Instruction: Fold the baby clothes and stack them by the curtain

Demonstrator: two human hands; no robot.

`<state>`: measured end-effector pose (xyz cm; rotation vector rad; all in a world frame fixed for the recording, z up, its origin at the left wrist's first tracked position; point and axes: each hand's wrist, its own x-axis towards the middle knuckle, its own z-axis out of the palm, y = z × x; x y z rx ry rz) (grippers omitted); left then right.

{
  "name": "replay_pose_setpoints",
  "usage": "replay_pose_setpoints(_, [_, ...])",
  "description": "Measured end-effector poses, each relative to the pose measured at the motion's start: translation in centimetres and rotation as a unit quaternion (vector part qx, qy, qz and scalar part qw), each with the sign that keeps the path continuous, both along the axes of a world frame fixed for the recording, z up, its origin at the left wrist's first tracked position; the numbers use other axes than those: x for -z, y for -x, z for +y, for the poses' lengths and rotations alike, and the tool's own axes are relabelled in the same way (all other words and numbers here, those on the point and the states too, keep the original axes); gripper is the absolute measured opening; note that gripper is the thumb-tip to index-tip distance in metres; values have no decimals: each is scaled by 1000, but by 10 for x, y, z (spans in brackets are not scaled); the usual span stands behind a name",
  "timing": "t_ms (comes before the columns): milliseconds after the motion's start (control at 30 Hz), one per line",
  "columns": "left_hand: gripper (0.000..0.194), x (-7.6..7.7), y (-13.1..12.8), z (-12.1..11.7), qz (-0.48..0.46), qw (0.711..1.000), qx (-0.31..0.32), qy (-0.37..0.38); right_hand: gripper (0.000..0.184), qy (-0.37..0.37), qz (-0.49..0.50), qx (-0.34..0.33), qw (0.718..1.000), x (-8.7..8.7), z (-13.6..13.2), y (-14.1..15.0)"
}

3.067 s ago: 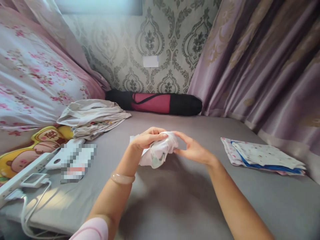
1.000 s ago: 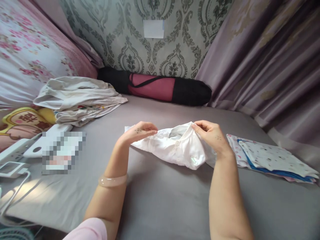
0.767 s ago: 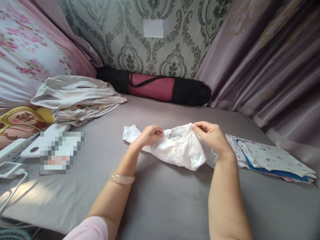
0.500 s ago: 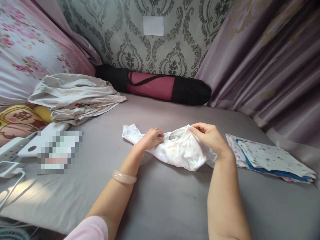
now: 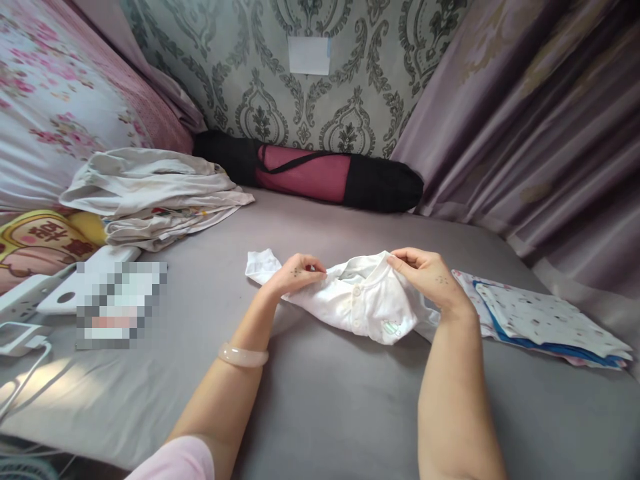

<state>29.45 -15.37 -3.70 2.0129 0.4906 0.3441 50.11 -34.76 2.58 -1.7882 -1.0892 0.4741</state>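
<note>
A small white buttoned baby shirt (image 5: 345,303) lies bunched on the grey bed sheet, its collar facing the far wall and one sleeve stretched out to the left. My left hand (image 5: 299,272) pinches the cloth at the left shoulder, beside the neck opening. At the right side of the collar, my right hand (image 5: 423,272) grips the edge between thumb and fingers, lifting it slightly. A green print shows low on the shirt front. Part of the right sleeve is hidden behind my right wrist.
Folded printed cloths (image 5: 550,320) lie at the right. A heap of pale clothes (image 5: 150,190) sits at the left, near a power strip (image 5: 30,293) and a white device (image 5: 85,280). A long black and red bag (image 5: 305,173) rests against the wall.
My hands have moved slightly apart, the left one leftward and the right one rightward. The shirt's collar is drawn a little wider and its front has shifted right.
</note>
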Motion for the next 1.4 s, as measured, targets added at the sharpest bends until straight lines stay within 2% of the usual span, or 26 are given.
replay_pose_setpoints(100, [20,-13,8,1,-15,994,-34,100,41,-12,14,12,1000,1,-2,-3])
replay_pose_setpoints(167, [21,-19,12,2,-36,988,-54,141,39,-16,26,16,999,1,-3,-4])
replay_pose_setpoints(267, [23,-22,14,4,-77,980,-66,171,37,-14,33,18,999,1,-4,-5])
replay_pose_setpoints(367, [25,-22,13,5,-114,974,-46,190,36,-8,27,16,999,2,-3,-5])
replay_pose_setpoints(667, [37,-31,13,0,-71,984,-32,160,40,-10,35,13,999,-1,-2,-3])
replay_pose_setpoints(800, [39,-30,10,-2,-67,988,-68,118,38,-2,8,-4,1000,-6,-3,0])
replay_pose_setpoints(933, [39,-31,6,-3,-101,986,-123,52,37,-6,-43,-8,999,-6,-4,2])
replay_pose_setpoints(1067, [38,-39,1,-4,-171,978,-118,27,37,-33,-98,13,995,-9,-4,2])
replay_pose_setpoints(1133, [36,-49,0,-2,-192,972,-131,-31,35,-52,-141,26,988,-16,-5,3])
replay_pose_setpoints(1200, [34,-65,2,0,-194,966,-138,-102,33,-66,-196,43,978,-28,-9,5])
replay_pose_setpoints(1300, [33,-103,13,3,-199,954,-122,-190,34,-77,-243,56,965,-53,-17,10])
replay_pose_setpoints(1400, [33,-147,30,0,-206,943,-93,-243,40,-95,-224,12,970,-80,-26,17])
